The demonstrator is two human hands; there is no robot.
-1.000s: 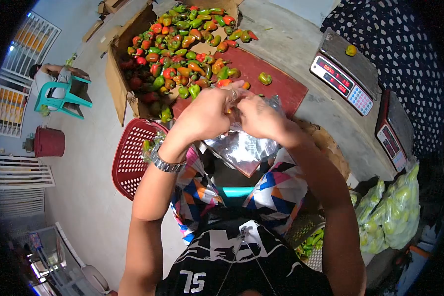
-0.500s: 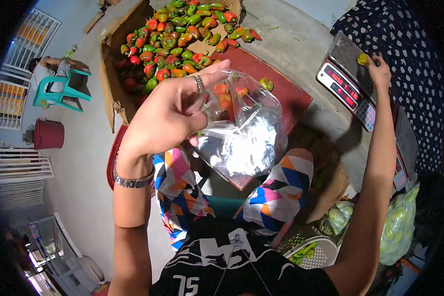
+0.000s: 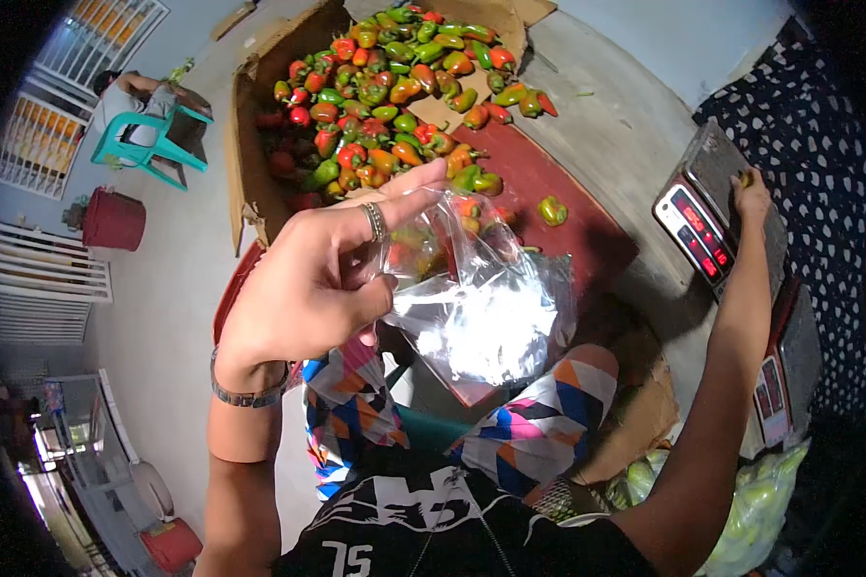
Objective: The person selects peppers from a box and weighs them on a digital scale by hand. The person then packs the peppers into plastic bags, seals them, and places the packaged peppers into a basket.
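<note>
My left hand (image 3: 308, 274) pinches the top of a clear plastic bag (image 3: 496, 332) and holds it up in front of my knees. Light glares off the bag's lower part, and peppers show through its upper part. Off to the right, my right hand (image 3: 753, 200) is over the platform of a digital scale (image 3: 695, 231) with red lit numbers. Its fingers close around a small yellow-green pepper (image 3: 746, 179), mostly hidden by them. A lone green-yellow pepper (image 3: 551, 211) lies on the red board (image 3: 587, 236) beyond the bag.
Many red and green peppers (image 3: 394, 82) fill an opened cardboard box (image 3: 245, 163) ahead. A second scale (image 3: 772, 394) and a plastic bag of pale green produce (image 3: 760, 505) sit at the right. A person sits on a green chair (image 3: 149, 135) at the far left.
The view has shifted, so the box and scale appear lower and farther right. My right hand now covers more of the small pepper at the scale. My left hand still grips the bag.
</note>
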